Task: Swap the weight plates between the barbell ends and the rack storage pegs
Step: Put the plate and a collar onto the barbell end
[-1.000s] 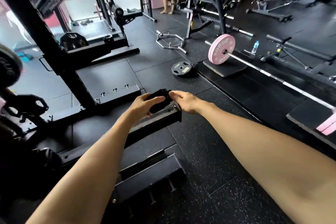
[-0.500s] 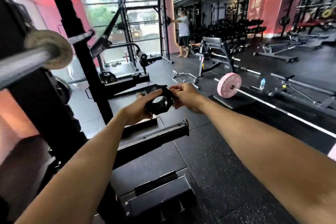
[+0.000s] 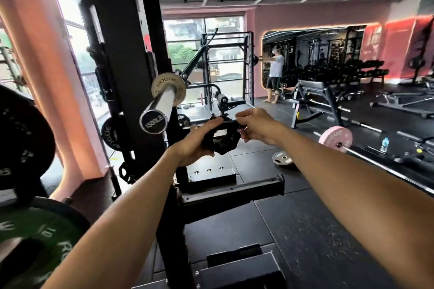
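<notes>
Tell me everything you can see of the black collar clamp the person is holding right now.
The black clamp-style barbell collar looks like moulded plastic, a chunky ring with a round opening partly hidden by the hands. It is held in the air, tilted, just right of the bare chrome barbell sleeve end and not on it. The left hand grips its left side, thumb over the top. The right hand pinches its upper right part, apparently the lever. Whether the latch is open cannot be told.

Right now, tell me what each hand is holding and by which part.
Both hold one black plastic barbell collar: the left hand grips its ring body from the left side, the right hand pinches its clamp lever on the upper right.
</notes>
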Demonstrator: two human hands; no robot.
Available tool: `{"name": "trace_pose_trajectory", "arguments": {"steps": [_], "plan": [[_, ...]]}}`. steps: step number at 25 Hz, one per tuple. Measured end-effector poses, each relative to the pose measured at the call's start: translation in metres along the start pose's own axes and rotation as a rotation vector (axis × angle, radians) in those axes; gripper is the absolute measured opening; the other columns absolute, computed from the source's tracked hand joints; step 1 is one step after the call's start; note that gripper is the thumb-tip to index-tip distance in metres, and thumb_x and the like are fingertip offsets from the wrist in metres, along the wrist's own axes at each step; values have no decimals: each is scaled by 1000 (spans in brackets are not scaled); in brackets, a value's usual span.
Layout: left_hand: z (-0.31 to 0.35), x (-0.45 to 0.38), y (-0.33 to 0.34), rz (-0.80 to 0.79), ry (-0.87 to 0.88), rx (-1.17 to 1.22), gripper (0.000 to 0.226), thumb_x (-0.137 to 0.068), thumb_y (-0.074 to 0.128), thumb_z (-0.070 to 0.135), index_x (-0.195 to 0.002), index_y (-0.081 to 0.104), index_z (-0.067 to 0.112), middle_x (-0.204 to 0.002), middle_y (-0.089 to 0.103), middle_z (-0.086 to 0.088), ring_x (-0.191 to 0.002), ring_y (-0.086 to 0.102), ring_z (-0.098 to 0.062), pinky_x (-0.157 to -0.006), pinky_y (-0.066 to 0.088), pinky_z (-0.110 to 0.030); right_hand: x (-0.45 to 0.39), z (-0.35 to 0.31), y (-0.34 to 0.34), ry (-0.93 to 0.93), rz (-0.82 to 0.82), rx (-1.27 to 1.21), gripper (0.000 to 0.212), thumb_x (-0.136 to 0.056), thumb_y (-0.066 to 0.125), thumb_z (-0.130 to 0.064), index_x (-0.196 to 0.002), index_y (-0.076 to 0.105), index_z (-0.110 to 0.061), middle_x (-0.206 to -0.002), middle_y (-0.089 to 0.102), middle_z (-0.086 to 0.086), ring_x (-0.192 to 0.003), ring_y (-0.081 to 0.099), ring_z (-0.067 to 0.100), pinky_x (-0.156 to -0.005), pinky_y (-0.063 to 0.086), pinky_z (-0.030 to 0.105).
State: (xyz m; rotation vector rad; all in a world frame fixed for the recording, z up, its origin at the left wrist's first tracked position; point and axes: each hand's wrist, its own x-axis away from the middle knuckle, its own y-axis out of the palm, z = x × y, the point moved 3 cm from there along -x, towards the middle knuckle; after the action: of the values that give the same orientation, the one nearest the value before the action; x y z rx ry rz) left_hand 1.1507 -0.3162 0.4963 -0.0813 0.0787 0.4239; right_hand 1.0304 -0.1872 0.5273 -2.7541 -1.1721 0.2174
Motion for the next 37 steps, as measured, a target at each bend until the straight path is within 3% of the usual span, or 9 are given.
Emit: {"name": "trace_pose_trajectory", "arguments": {"steps": [3,8,12,15,17,20,29,34,37], "plan": [[-2,30,-13,8,-6,-9,99,-67,83,50,-139,33,5,-113,64,-15,-85,66,-20,-56,49,-29,25,-6,21,-4,21,-25,24,-94,54,-3,-118,51,-4,-68,55,13,-49,50,22,-39,45,25],[2,80,-16,20,30,0,45,-88,71,25,-117,40,10,-96,63,-5,-82,67,-15,-64,53,-31,70,-16,45,0,76,-86,18,-94,52,1,-112,54,-4,-65,54,13,-44,49,19,-36,43,21],[14,112,-27,52,59,43,59,-85,73,36,-122,36,11,-117,56,-15,-99,65,-24,-70,58,-34,95,-33,60,-33,104,-122,13,-93,52,4,-104,56,-3,-63,53,15,-34,50,16,-36,42,20],[24,133,-39,93,98,64,49,-88,69,35,-118,40,11,-109,59,-4,-90,70,-14,-79,59,-40,109,-47,76,-61,105,-134,13,-92,53,3,-103,57,-3,-63,55,16,-37,51,17,-38,43,21],[32,145,-48,154,120,73,43,-88,69,37,-109,41,13,-106,56,-2,-81,70,-8,-73,59,-35,114,-56,88,-84,101,-150,15,-92,54,3,-106,57,-1,-63,55,16,-37,52,17,-38,44,21],[43,152,-67,251,166,32,51,-84,72,43,-108,38,13,-119,53,-8,-91,67,-14,-67,57,-31,116,-69,104,-123,94,-166,16,-92,53,3,-108,56,1,-64,55,15,-44,52,20,-39,45,23],[68,145,-91,318,188,53,43,-94,63,35,-110,47,-2,-113,63,-18,-99,68,-27,-79,60,-43,100,-87,116,-135,104,-210,5,-94,56,-3,-94,51,-4,-67,58,16,-51,57,22,-46,52,29],[73,123,-94,377,145,68,21,-97,59,25,-96,46,9,-103,62,-11,-84,66,-15,-58,59,-26,74,-77,115,-85,50,-330,9,-92,61,-5,-89,55,1,-80,61,16,-65,61,22,-67,58,33],[71,109,-102,350,89,35,23,-99,56,27,-98,58,4,-103,68,-15,-90,68,-20,-61,59,-25,51,-72,115,-42,32,-272,18,-90,67,-16,-94,61,1,-80,64,11,-66,61,19,-62,57,28]]}}
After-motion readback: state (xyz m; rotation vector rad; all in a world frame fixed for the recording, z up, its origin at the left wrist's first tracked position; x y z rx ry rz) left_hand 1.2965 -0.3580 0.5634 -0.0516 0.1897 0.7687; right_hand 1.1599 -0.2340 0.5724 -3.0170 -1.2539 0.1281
